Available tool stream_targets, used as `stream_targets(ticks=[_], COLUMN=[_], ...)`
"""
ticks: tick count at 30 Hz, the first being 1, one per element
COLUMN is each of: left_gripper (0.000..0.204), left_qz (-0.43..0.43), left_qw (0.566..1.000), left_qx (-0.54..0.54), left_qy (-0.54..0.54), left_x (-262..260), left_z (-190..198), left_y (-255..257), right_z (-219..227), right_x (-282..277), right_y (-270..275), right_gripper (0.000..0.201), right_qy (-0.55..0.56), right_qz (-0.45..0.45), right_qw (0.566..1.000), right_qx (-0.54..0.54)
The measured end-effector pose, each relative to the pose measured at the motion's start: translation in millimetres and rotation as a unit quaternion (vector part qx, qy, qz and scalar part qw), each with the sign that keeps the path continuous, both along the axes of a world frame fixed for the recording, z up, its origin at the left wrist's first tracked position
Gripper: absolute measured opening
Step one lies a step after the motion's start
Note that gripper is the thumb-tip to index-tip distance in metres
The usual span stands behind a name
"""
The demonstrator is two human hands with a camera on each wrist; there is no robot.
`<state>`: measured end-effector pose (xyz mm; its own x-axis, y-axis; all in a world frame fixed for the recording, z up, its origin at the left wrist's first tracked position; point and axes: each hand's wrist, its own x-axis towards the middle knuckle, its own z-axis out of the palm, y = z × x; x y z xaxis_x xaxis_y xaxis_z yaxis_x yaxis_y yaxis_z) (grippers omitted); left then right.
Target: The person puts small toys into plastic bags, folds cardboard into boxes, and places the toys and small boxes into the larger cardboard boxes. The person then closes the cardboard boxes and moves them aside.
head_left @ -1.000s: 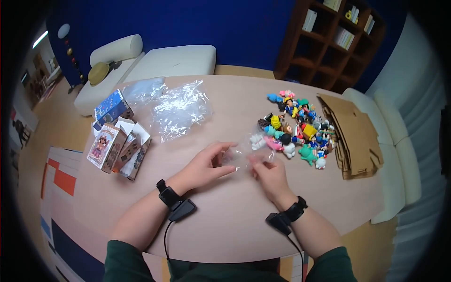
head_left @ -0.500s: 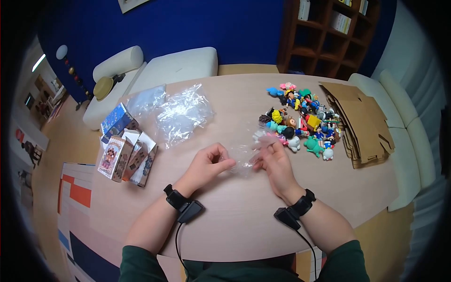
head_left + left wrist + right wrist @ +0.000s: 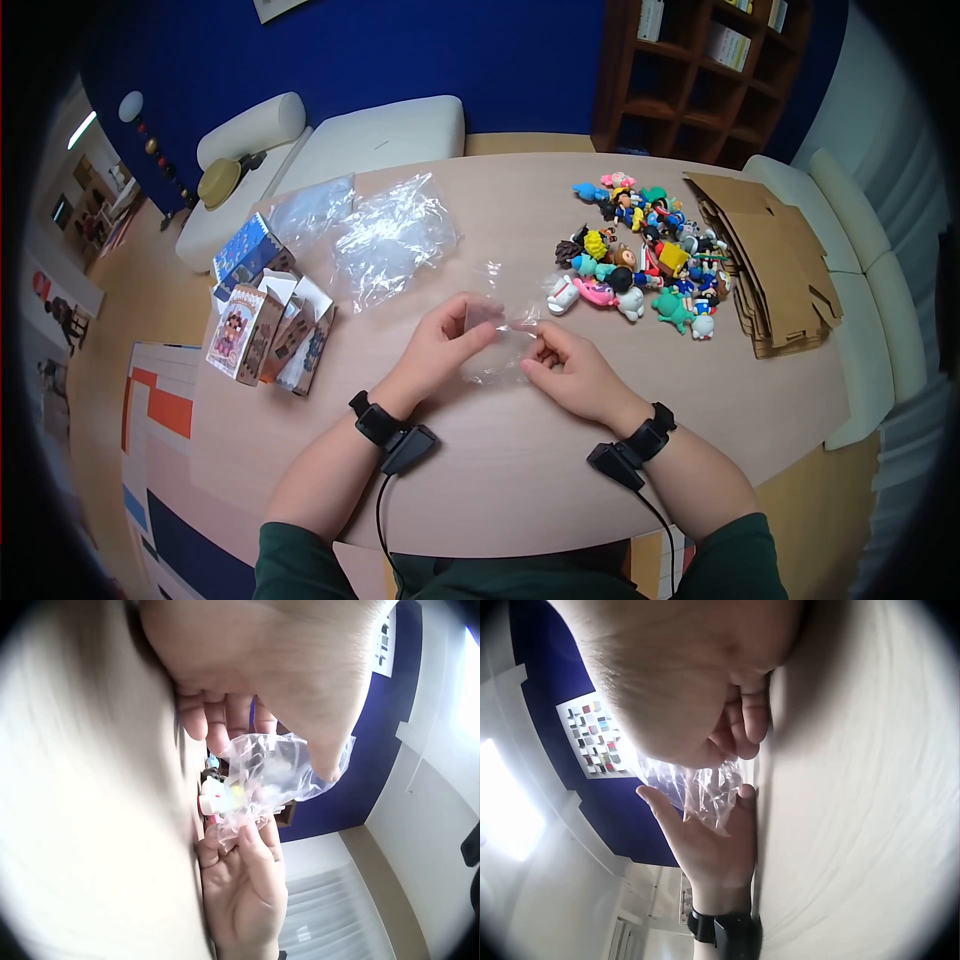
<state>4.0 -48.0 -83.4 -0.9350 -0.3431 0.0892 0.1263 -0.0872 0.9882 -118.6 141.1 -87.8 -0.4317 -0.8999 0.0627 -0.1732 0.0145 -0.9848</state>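
A small clear plastic bag (image 3: 503, 352) is held between both hands above the middle of the table, crinkled and see-through in the left wrist view. My left hand (image 3: 438, 345) holds its left side between thumb and fingers. On the opposite side, my right hand (image 3: 580, 378) pinches the bag's edge, fingers curled in. In the right wrist view the bag (image 3: 709, 795) spans the gap from the right fingertips to the left palm. Just beyond the right hand lies a white toy figure (image 3: 562, 295) at the edge of a pile of colourful figures (image 3: 640, 262).
Opened printed boxes (image 3: 240, 335) stand at the left of the table (image 3: 470, 470). Larger crumpled clear plastic (image 3: 395, 240) lies behind them, beside a pale plastic pack (image 3: 312, 212). Flattened brown cardboard (image 3: 775, 265) sits at the right edge. A cable runs from each wrist camera.
My right hand's raised fingers have come down and curled onto the bag's edge. The bag has moved off the white figure, and the head view has shifted slightly.
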Motion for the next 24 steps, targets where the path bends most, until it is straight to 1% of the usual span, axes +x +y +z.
stream_targets(ticks=[1, 2, 4, 5, 7, 9, 11, 12, 13, 14, 15, 16, 17, 18, 19, 20, 22, 23, 24], left_gripper=[0.016, 0.016, 0.014, 0.011, 0.01, 0.01, 0.009, 0.009, 0.008, 0.008, 0.008, 0.012, 0.021, 0.031, 0.053, 0.053, 0.062, 0.057, 0.057], left_qz=[0.003, 0.003, 0.06, 0.082, 0.09, 0.098, 0.061, 0.061, 0.028, -0.005, -0.006, -0.034, -0.061, -0.088, -0.104, -0.105, -0.125, -0.121, -0.123], left_qw=[1.0, 1.0, 0.991, 0.976, 0.974, 0.971, 0.984, 0.984, 0.992, 0.997, 0.997, 0.998, 0.998, 0.996, 0.993, 0.993, 0.976, 0.975, 0.974], left_qx=[-0.005, -0.006, 0.117, 0.202, 0.209, 0.216, 0.167, 0.167, 0.121, 0.074, 0.074, 0.05, 0.026, 0.002, -0.044, -0.045, -0.145, -0.137, -0.138], left_qy=[-0.023, -0.023, -0.016, 0.007, 0.015, 0.022, 0.017, 0.017, -0.006, -0.03, -0.03, -0.026, -0.023, -0.02, -0.037, -0.037, -0.104, -0.128, -0.128], left_x=[0.6, 0.8, 1.0, -0.6, -2.1, -1.9, -1.6, -0.2, 2.0, 3.1, 2.6, 1.7, 1.3, 1.9, 3.0, 3.9, 4.7, 5.1, 4.7], left_z=[0.8, -5.4, -23.7, -21.8, -16.2, -15.3, -16.7, -16.8, -16.9, -16.3, -14.8, -11.7, -7.7, -3.5, 1.1, 5.8, 11.8, 11.5, 11.9], left_y=[-0.1, -4.5, -16.8, -14.6, -13.8, -14.4, -15.2, -15.4, -15.5, -14.9, -12.8, -9.0, -4.8, -1.8, -0.2, 2.2, 7.1, 7.4, 5.9], right_z=[1.6, 1.0, -1.9, -3.4, -6.1, -2.7, -2.4, -3.9, -4.5, -3.5, -2.0, -1.1, -1.1, -1.4, -1.8, -2.1, -3.5, -5.4, -7.9], right_x=[0.8, 1.0, 0.9, -0.2, -2.6, -1.5, -1.0, -0.6, -0.2, 0.0, -0.1, -0.7, -2.2, -4.1, -5.7, -6.3, -6.9, -7.8, -8.8], right_y=[0.5, 0.6, 0.3, 0.1, 0.6, 2.1, 1.4, -0.6, -1.9, -2.4, -2.7, -2.6, -1.7, -0.2, 0.5, 0.0, -1.0, -0.6, -0.4], right_gripper=[0.049, 0.049, 0.05, 0.05, 0.047, 0.045, 0.042, 0.038, 0.033, 0.033, 0.029, 0.025, 0.025, 0.023, 0.022, 0.022, 0.024, 0.024, 0.025], right_qy=[0.035, 0.035, -0.019, -0.019, -0.048, -0.047, -0.046, -0.073, -0.101, -0.1, -0.115, -0.129, -0.129, -0.158, -0.186, -0.186, -0.2, -0.2, -0.21], right_qz=[0.014, 0.014, -0.018, -0.017, -0.017, -0.012, -0.007, -0.024, -0.041, -0.042, -0.057, -0.072, -0.073, -0.084, -0.094, -0.095, -0.142, -0.144, -0.171], right_qw=[0.999, 0.999, 0.999, 0.999, 0.998, 0.999, 0.999, 0.997, 0.994, 0.994, 0.991, 0.989, 0.988, 0.983, 0.977, 0.977, 0.964, 0.964, 0.957], right_qx=[0.007, 0.007, -0.03, -0.03, -0.031, -0.021, -0.011, -0.021, -0.032, -0.032, -0.032, -0.032, -0.032, -0.031, -0.031, -0.032, -0.098, -0.098, -0.108])
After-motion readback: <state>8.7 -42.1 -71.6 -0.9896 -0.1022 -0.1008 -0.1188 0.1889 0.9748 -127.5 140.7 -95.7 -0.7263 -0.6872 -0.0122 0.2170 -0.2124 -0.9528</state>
